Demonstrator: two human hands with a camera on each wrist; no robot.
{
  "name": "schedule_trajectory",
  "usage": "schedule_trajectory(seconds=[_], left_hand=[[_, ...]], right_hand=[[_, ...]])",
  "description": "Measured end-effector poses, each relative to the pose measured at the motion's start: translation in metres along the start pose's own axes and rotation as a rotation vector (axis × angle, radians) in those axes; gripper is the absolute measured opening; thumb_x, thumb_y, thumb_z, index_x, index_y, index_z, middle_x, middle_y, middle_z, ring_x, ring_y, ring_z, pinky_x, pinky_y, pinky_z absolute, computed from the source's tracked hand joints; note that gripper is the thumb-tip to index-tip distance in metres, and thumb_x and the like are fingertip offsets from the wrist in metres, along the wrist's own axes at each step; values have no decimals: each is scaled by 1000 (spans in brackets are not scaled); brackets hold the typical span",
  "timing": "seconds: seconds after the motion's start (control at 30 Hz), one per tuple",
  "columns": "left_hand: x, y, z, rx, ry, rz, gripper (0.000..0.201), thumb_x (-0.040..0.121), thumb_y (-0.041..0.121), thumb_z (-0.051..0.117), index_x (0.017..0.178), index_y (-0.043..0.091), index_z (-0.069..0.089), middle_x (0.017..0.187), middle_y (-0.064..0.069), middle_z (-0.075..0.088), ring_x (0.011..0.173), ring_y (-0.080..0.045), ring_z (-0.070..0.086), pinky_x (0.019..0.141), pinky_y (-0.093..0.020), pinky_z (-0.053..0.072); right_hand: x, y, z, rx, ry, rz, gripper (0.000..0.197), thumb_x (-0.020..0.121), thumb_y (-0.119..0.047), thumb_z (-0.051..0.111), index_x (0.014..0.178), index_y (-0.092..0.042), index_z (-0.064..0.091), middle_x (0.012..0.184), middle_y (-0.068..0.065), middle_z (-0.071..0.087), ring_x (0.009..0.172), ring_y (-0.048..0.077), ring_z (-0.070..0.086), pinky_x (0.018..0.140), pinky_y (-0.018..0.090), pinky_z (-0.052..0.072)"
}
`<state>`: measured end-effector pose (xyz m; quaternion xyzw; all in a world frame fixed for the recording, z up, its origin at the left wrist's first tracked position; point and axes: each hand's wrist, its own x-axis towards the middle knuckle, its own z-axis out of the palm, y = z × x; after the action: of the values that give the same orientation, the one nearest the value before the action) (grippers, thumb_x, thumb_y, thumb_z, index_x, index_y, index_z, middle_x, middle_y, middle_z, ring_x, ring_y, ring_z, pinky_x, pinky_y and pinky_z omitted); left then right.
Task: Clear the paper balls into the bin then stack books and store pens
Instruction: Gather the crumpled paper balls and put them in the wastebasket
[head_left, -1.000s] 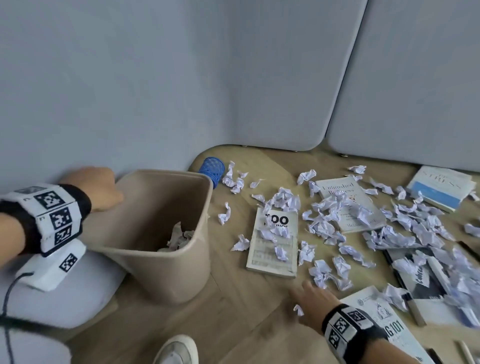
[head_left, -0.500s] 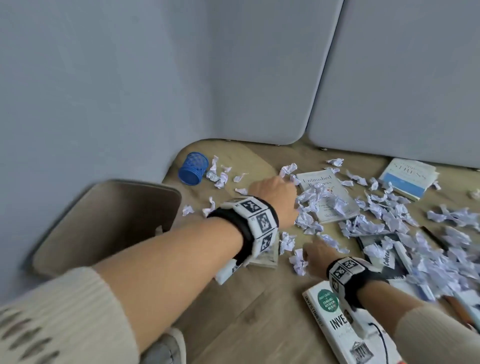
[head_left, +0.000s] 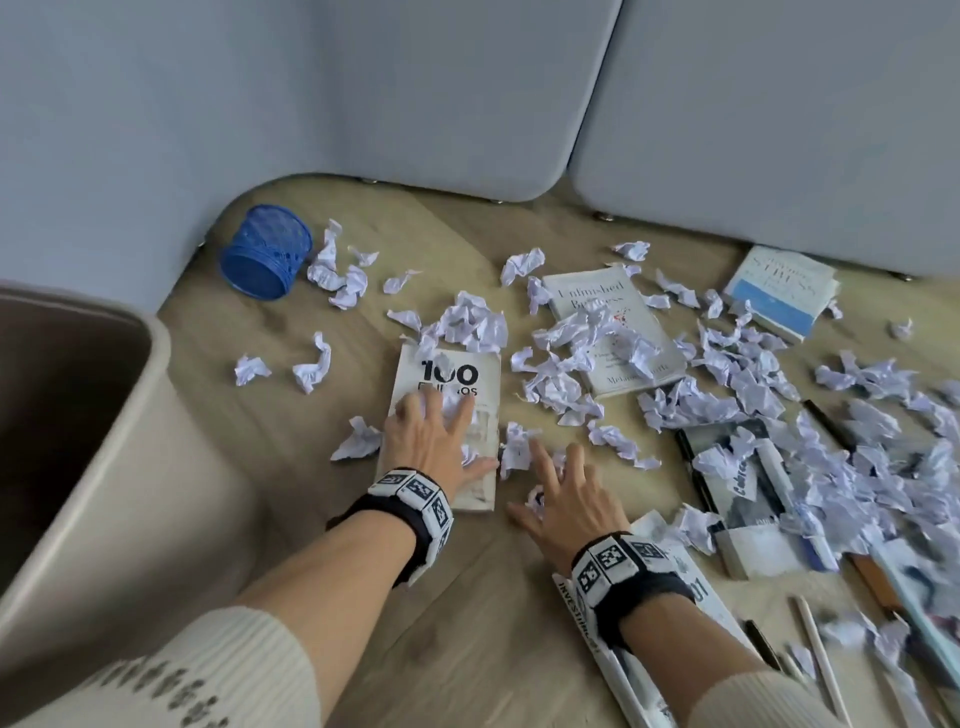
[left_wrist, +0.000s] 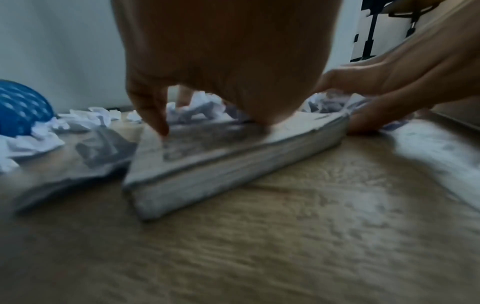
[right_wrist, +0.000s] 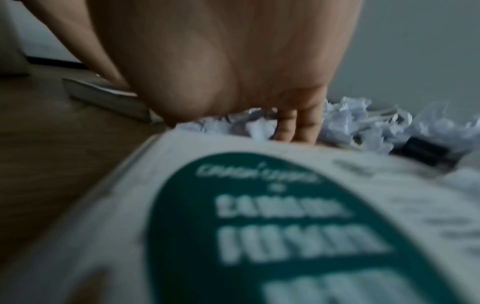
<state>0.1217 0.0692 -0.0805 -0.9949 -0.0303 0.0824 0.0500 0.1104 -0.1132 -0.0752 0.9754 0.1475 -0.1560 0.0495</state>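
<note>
Mid-frame, the "100" book lies flat on the counter, its long axis running up the frame. The left hand rests on it with fingers spread among paper balls. The right hand, also spread, sits beside the book's right edge, with the bin at far left across bare wood.

Paper balls, books on floor

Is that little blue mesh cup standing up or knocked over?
Knocked over. The blue mesh cup lies on its side on the floor, by the wall.
</note>
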Motion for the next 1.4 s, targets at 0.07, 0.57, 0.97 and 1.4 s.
schedule_trajectory(seconds=[0.07,0.57,0.97,1.4], left_hand=[[-1,4,3,-45,44,42,72,85,72,35,136,22,30,131,-12,33,107,-29,36,74,-37,39],[1,-40,11,-583,333,-632,24,89,24,53,96,3,60,110,-20,48,96,-35,46,69,-41,37],[-15,-71,36,-374,82,-481,32,96,35,51,125,20,50,115,-14,45,89,-32,54,57,-34,34],[-40,-61,-25,-812,181,-543,28,99,23,40,90,2,56,90,-19,64,82,-37,56,64,-34,34]], right_hand=[[7,-7,10,16,111,-17,73,93,-59,34,153,-27,6,138,12,35,108,29,53,76,35,51],[74,15,-39,104,333,-40,26,100,-37,37,112,-16,45,100,8,49,72,26,55,50,29,36],[114,-9,-27,36,119,-173,52,95,-39,50,141,-21,36,115,17,40,89,37,58,78,41,49],[74,-3,-87,483,134,-160,22,96,-24,51,79,-17,39,71,11,55,59,28,54,51,29,40]])
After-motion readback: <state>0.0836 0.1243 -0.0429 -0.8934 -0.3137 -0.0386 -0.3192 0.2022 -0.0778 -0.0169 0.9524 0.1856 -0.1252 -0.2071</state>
